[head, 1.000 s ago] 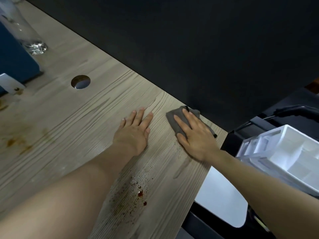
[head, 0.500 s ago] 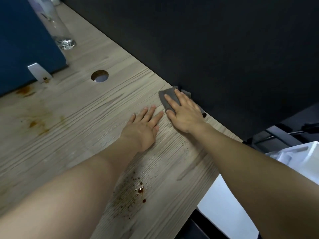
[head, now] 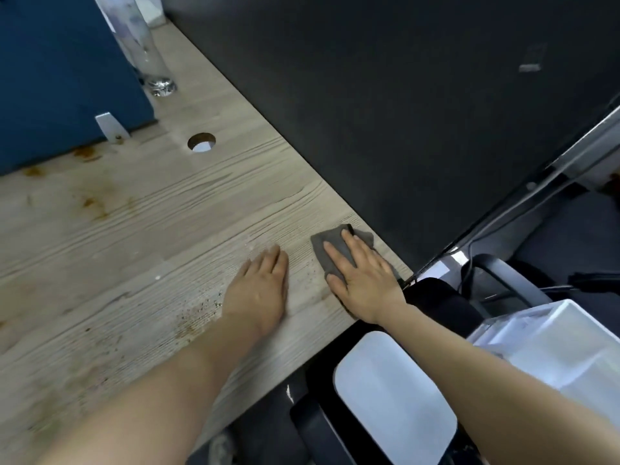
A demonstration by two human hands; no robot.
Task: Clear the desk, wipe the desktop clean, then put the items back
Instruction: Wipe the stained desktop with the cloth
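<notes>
Grey cloth (head: pixel 335 250) pressed flat under right hand (head: pixel 364 283); left hand (head: pixel 260 293) flat on desk (head: pixel 134 229). Risk: brown specks (head: pixel 198 313) smearing under left forearm.

The right hand (head: pixel 364 280), pressed flat on the cloth (head: pixel 330 251), slid it back from the dark wall toward the desk (head: pixel 134 229) corner nearest the chair. The left hand (head: pixel 260 290) shifted over the brown specks (head: pixel 198 313), so the red drops once beside its wrist were hidden.
</notes>
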